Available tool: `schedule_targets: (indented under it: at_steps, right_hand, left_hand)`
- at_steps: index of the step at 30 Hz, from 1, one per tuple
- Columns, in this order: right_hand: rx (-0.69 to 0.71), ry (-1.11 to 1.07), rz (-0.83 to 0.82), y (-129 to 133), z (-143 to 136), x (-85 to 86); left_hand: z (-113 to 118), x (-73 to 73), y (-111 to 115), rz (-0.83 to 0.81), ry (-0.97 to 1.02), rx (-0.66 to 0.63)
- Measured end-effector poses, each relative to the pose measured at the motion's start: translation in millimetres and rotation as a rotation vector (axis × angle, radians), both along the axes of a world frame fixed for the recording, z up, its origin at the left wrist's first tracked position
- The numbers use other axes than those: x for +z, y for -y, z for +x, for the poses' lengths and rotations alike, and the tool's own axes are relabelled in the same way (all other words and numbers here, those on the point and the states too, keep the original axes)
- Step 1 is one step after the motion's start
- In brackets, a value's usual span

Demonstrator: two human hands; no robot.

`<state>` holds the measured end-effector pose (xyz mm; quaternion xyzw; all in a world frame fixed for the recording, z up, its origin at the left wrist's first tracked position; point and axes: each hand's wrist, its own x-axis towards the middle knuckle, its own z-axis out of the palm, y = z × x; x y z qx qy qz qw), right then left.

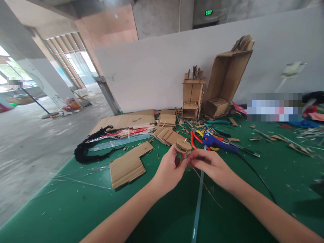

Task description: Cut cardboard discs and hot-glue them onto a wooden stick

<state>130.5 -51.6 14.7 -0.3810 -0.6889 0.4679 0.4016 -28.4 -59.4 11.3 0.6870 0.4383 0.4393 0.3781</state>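
Over the green table, my left hand (170, 171) grips a round cardboard disc piece (182, 145) that looks layered, with a small pale stub on top. My right hand (211, 166) meets it from the right, fingertips pinched together just below the disc. A thin strand (209, 192) trails down from between the fingers; its kind is unclear. Right behind my right hand lies a blue glue gun (220, 144), with a long clear glue stick (198, 209) reaching toward me. Red-handled pliers (194, 140) rest beside the disc.
Cut cardboard pieces (128, 166) and a black yarn bundle (82, 152) lie to the left. At the back stand a small cardboard box structure (192, 96) and a taller cardboard box (229, 77) against the white partition (152, 74). The glue gun's cord (260, 177) crosses the right side. Scraps litter the table.
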Motion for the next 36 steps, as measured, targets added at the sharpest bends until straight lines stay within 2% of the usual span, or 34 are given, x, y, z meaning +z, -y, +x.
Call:
schedule_targets:
  at_steps: [7,15,17,19,22,25,28,31,36]
  right_hand:
    - [-0.042,0.136,0.043,1.4,-1.9,-5.2]
    - [-0.035,0.046,-0.019,2.4,-4.3,-3.8]
    - [-0.07,0.004,-0.019,0.9,-3.3,-6.6]
    - [-0.158,-0.038,0.032,-0.3,-1.5,-10.6]
    - [-0.239,-0.022,0.223,0.4,2.4,-14.4]
    - [-0.197,0.145,0.395,3.4,5.7,-13.3]
    - [-0.149,0.27,0.46,6.3,6.6,-10.1]
    - [-0.101,0.307,0.477,8.6,5.5,-7.6]
    - [-0.062,0.344,0.409,11.6,3.5,-5.8]
  left_hand:
    - [-1.4,-4.3,-3.6,-0.024,0.053,-0.008]
    - [-3.5,-3.4,-3.6,0.014,-0.049,0.064]
    - [-3.1,-2.0,-1.7,0.014,-0.069,0.063]
    - [-2.9,-0.8,-0.3,0.041,-0.1,0.047]
    - [-3.4,-0.9,-0.5,0.102,-0.178,0.028]
    - [-5.2,-3.0,-3.0,0.157,-0.276,0.038]
    - [-7.3,-4.8,-5.2,0.193,-0.341,0.053]
    - [-9.2,-5.1,-6.2,0.199,-0.376,0.078]
    - [-12.2,-4.6,-7.9,0.202,-0.37,0.1]
